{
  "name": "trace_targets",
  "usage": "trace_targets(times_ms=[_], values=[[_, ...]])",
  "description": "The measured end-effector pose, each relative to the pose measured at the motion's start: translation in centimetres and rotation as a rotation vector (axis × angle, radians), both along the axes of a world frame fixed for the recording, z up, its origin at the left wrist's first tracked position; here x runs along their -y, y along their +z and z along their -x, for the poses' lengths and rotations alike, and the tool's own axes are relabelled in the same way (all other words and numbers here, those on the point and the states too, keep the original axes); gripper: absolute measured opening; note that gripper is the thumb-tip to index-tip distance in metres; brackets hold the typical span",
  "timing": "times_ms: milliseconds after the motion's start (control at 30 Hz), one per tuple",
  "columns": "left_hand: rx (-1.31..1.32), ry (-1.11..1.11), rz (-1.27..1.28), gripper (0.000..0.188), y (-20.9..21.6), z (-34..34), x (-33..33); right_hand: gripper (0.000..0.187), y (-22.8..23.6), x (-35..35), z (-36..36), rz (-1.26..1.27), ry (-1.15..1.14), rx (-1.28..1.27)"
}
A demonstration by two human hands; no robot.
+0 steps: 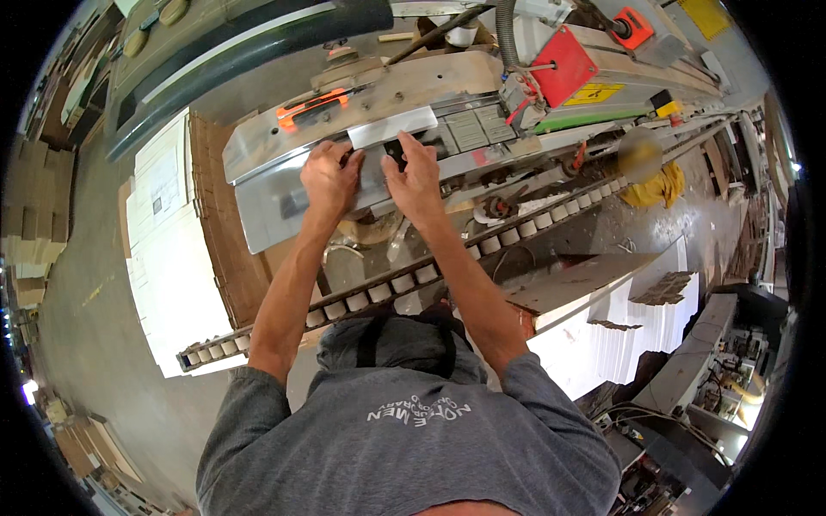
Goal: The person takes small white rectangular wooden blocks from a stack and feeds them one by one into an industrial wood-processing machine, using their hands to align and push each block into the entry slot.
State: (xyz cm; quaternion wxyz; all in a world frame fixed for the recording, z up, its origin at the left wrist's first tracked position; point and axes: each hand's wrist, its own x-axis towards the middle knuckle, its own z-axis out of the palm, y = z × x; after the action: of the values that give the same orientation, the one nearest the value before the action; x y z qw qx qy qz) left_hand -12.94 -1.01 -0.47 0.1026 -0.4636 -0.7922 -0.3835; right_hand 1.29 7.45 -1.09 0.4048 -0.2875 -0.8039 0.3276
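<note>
A narrow white strip (379,132) lies along the metal bed (271,206) of a machine, in front of my body. My left hand (329,178) is closed at the strip's left end, with its fingers curled and fingertips by the near edge. My right hand (414,179) grips the near side farther right, its index finger reaching onto the strip and its thumb below. Between the two hands a dark gap shows in the bed. The undersides of the fingers are hidden. An orange tool or guide (311,108) sits behind the strip.
A roller rail (379,293) runs diagonally between my body and the machine. White panels are stacked at the left (176,258) and at the right (594,348). The machine has a red plate (564,66) and a grey hose (505,34). A yellow cloth (658,187) lies at the right.
</note>
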Motion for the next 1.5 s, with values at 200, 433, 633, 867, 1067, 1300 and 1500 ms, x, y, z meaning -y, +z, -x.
trace_targets(times_ms=[200,433,633,867,1067,1300,1500], values=[[-0.002,-0.060,-0.026,0.013,0.4,-0.6,-1.5,0.051,-0.1,-1.0,-0.2,-0.084,-0.055,0.085],[0.047,-0.108,-0.007,0.013,0.1,-3.3,-5.9,0.050,0.1,-4.4,-2.3,-0.104,-0.154,0.119],[0.016,-0.147,0.053,0.013,0.2,-5.5,-10.0,0.051,-0.3,-8.2,-4.2,-0.125,-0.227,0.179],[0.029,-0.253,0.049,0.018,-0.2,-8.0,-16.1,0.050,-0.1,-10.7,-7.6,-0.141,-0.258,0.167],[0.053,-0.309,0.079,0.021,-0.1,-10.8,-20.6,0.049,3.2,-5.3,-14.7,0.024,-0.109,0.120],[0.375,-0.359,0.083,0.027,-1.1,-8.7,-16.0,0.041,5.7,2.3,-29.8,0.051,-0.594,0.204],[0.172,-0.446,0.046,0.015,1.2,-7.0,-5.8,0.045,9.8,4.5,-49.0,0.176,-1.078,0.580]])
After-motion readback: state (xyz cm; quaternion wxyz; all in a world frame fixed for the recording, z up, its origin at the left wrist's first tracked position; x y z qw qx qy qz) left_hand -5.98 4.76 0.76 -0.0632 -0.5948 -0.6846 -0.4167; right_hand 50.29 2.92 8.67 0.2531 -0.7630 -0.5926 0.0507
